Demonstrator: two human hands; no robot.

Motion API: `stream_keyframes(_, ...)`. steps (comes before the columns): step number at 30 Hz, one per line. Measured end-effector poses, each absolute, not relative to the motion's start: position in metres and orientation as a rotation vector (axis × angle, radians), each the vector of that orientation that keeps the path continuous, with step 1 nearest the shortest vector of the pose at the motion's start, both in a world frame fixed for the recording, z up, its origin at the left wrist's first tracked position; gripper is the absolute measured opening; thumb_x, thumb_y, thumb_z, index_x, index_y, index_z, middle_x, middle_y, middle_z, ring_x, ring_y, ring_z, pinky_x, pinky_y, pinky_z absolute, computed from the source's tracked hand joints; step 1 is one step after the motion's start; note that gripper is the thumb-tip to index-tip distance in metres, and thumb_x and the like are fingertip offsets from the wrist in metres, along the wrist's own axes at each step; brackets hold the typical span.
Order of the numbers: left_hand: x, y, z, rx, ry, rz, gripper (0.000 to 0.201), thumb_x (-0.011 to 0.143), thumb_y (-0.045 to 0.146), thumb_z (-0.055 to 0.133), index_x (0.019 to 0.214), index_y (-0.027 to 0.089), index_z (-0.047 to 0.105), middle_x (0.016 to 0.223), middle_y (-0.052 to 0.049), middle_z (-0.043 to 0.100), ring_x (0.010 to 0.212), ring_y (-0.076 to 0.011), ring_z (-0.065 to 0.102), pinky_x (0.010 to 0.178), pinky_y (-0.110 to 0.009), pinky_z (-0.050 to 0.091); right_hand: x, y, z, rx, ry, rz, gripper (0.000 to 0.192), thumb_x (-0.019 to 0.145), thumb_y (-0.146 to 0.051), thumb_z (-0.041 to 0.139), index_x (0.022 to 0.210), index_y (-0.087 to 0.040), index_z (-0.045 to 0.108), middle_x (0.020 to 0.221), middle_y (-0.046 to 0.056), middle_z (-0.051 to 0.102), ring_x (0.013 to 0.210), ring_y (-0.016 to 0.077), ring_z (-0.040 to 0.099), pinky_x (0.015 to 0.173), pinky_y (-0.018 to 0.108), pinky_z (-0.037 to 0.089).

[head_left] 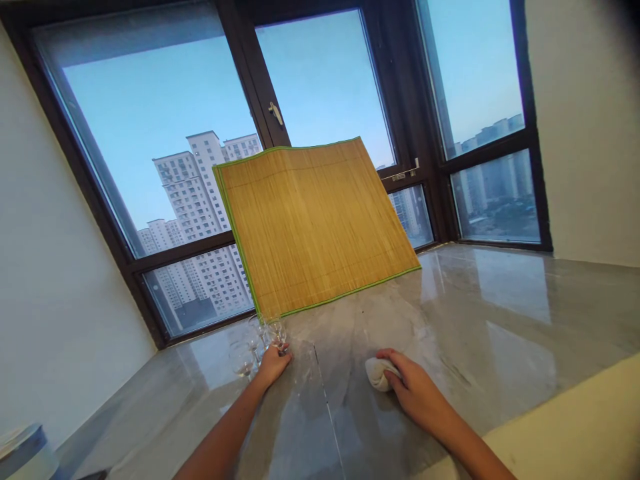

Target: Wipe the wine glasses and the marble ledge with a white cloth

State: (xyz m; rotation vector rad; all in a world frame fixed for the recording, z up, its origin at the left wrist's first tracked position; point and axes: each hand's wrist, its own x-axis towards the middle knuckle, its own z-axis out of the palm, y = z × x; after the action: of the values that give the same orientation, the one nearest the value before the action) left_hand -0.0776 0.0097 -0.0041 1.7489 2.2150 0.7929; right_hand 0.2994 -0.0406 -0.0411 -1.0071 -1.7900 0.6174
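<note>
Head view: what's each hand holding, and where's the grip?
Left hand grips a small clear glass low down, near its stem. Right hand lies over a balled white cloth on the counter, fingers curled on top.

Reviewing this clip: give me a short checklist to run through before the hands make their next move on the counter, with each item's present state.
1. Right hand has the white cloth under its fingers: ok, the cloth is bunched on the marble counter.
2. Left hand is at the small clear glasses: ok, fingertips touch the nearest one; a full grip: cannot tell.
3. Glasses upright: ok as far as seen, though they are transparent and small.
4. Bamboo mat stable: cannot tell; it leans against the window, lower edge on the counter.
5. Counter between the hands dry: cannot tell; it looks streaked.
6. Glasses apart from the mat: not ok, they stand right at its lower left corner.
</note>
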Motion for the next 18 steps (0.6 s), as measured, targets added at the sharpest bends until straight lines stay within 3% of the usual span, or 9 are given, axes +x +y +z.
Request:
stream_keyframes(4,-0.076,0.011,-0.006,1.637,2.18,0.923,0.03,0.075,0.026,0.063,0.104,0.016,0.067,0.116,-0.01,0.071,0.106,-0.022,0.066,0.092,-0.03,0.048,0.3,-0.042,-0.039,-1.012,-1.787,0.622,0.036,0.086,-0.028,0.042,0.113,-0.017,0.064,0.116,0.013,0.068,0.111,0.0261,0.062,0.1,0.043,0.045)
stream_keyframes(10,-0.076,0.011,-0.011,1.472,2.093,1.148,0.026,0.07,0.041,0.067,0.076,0.017,0.067,0.085,-0.008,0.072,0.081,-0.024,0.068,0.074,-0.033,0.05,0.301,-0.042,-0.037,-1.0,-1.823,0.615,0.035,0.087,-0.027,0.04,0.114,-0.017,0.062,0.116,0.012,0.068,0.109,0.0246,0.063,0.098,0.042,0.046)
stream_keyframes(18,-0.069,-0.001,-0.017,1.255,2.036,1.464,0.02,0.059,0.035,0.068,0.066,0.017,0.062,0.067,-0.003,0.065,0.067,-0.02,0.063,0.063,-0.03,0.047,0.3,-0.041,-0.038,-1.012,-1.804,0.626,0.036,0.086,-0.027,0.041,0.113,-0.018,0.063,0.117,0.012,0.068,0.111,0.0248,0.062,0.099,0.041,0.045)
